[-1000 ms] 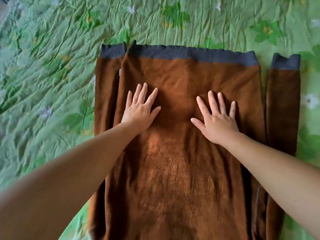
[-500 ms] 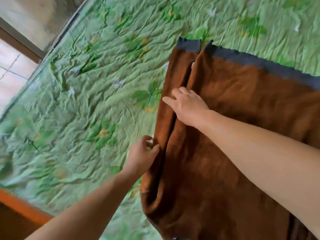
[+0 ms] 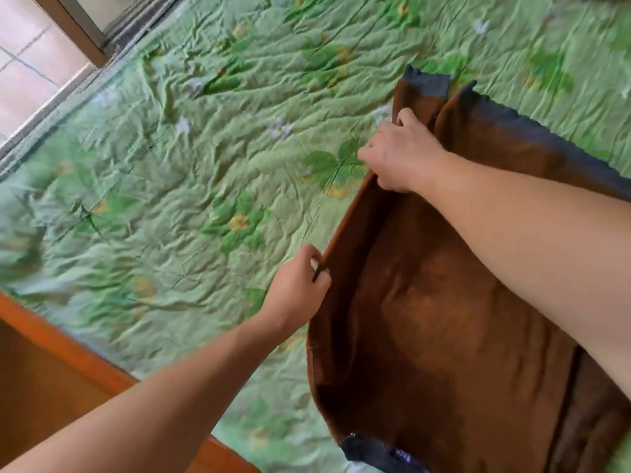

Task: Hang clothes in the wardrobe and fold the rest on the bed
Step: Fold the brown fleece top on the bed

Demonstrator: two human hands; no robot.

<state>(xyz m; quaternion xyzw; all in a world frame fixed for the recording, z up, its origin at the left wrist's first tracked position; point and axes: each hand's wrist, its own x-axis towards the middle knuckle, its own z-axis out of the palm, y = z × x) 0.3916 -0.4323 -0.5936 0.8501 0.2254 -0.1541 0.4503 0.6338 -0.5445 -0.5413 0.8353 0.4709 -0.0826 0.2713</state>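
Note:
A brown sweater [image 3: 444, 319] with dark grey ribbed trim lies spread on the bed, filling the right half of the head view. Its left sleeve [image 3: 355, 233] runs along the body's left edge, with a grey cuff [image 3: 425, 84] at the far end. My left hand [image 3: 300, 288] pinches the sleeve's outer edge about midway down and holds it raised off the bed. My right hand [image 3: 399, 158] grips the same sleeve farther up, near the cuff. The sleeve stands up between my hands as a raised fold. A grey collar or hem [image 3: 372, 452] shows at the near bottom.
The bed is covered by a crumpled green quilt [image 3: 205, 199] with a leaf and flower print. An orange wooden bed frame [image 3: 68, 349] runs along the near left. A window or door frame [image 3: 71, 32] and a tiled floor lie beyond the far left edge.
One second ago both palms lay flat on the sweater's body. They moved to the left sleeve, took hold of its edge and have lifted it; the view swung left.

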